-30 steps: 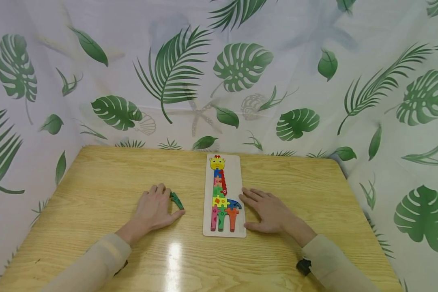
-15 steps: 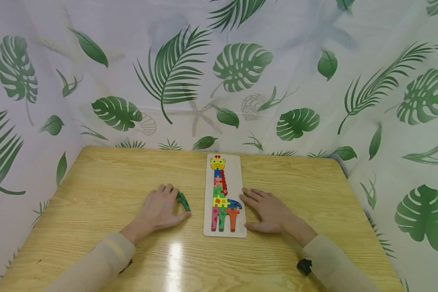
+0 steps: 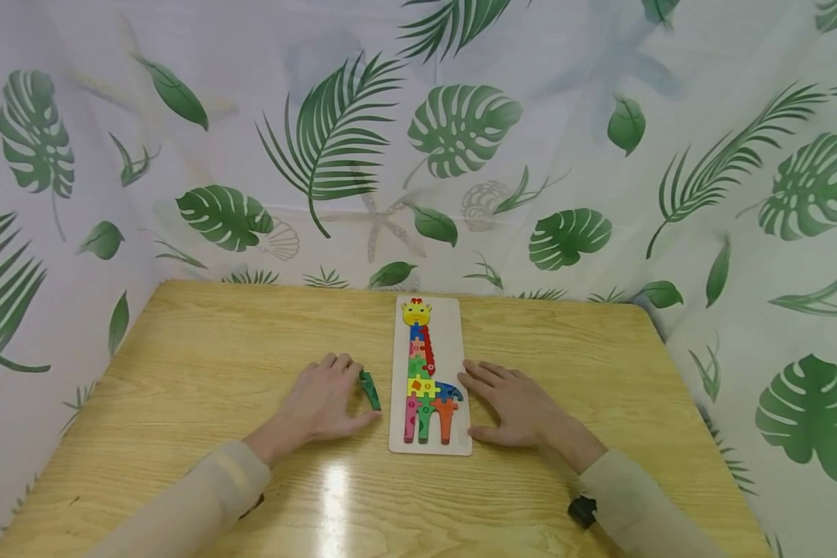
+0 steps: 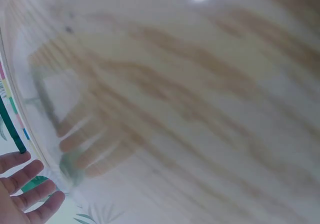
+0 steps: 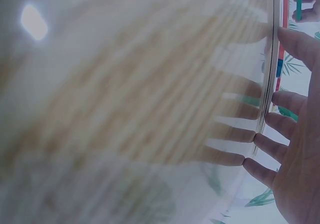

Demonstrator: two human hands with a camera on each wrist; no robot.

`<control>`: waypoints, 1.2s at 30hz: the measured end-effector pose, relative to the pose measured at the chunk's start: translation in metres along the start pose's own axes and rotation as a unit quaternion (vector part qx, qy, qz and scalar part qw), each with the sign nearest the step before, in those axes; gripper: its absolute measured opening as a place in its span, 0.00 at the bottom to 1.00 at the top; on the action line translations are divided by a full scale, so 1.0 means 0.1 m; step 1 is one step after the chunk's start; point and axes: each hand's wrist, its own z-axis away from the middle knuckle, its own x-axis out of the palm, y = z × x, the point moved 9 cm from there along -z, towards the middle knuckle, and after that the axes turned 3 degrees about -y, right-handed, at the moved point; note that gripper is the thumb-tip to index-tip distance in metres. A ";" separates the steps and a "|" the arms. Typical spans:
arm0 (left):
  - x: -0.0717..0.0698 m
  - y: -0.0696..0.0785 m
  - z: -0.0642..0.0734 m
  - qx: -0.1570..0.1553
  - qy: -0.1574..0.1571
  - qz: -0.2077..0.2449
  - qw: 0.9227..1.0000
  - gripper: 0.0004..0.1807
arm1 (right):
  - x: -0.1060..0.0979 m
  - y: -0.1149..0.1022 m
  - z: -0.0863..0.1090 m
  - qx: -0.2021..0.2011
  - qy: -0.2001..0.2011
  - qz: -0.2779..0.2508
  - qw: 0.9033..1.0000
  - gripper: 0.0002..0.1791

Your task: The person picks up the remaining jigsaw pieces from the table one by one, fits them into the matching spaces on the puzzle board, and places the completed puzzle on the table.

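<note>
My left hand (image 3: 324, 404) pinches a green curved puzzle piece (image 3: 370, 390) between thumb and fingertips, just left of the puzzle board. In the left wrist view the piece (image 4: 12, 126) shows as a thin green strip at the fingertips. The pale wooden puzzle board (image 3: 446, 329) lies upright before me at the table's middle. On it a giraffe puzzle (image 3: 422, 386) has a yellow head, a neck and body of several colours, and pink, green and orange legs. My right hand (image 3: 519, 404) touches the board's right edge with extended fingers, as the right wrist view also shows.
The board lies on a glossy wood-grain table (image 3: 265, 325), its top end near the far edge. A white cloth (image 3: 474, 39) with green leaves hangs behind and at both sides. Bright light reflects on the table near the front.
My left hand has slid right, carrying the green puzzle piece closer to the board. My right hand and the board have stayed almost where they were.
</note>
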 end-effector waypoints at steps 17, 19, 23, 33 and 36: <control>-0.03 0.33 -0.08 0.049 0.001 0.004 0.999 0.47 | -0.01 -0.02 0.00 0.002 -0.003 -0.001 1.000 0.50; -0.04 0.37 -0.09 0.057 0.004 0.003 0.998 0.48 | -0.02 -0.02 0.00 0.000 0.000 -0.002 1.000 0.50; -0.01 0.43 -0.11 0.060 -0.009 0.005 0.998 0.49 | -0.01 -0.01 -0.01 -0.002 0.002 0.000 1.000 0.50; 0.00 0.58 -0.15 0.074 -0.011 0.002 0.997 0.48 | 0.03 0.02 -0.02 -0.002 0.003 0.006 1.000 0.50; 0.00 0.63 -0.17 0.082 -0.006 -0.001 0.997 0.47 | 0.02 0.01 -0.02 -0.002 0.003 0.007 1.000 0.50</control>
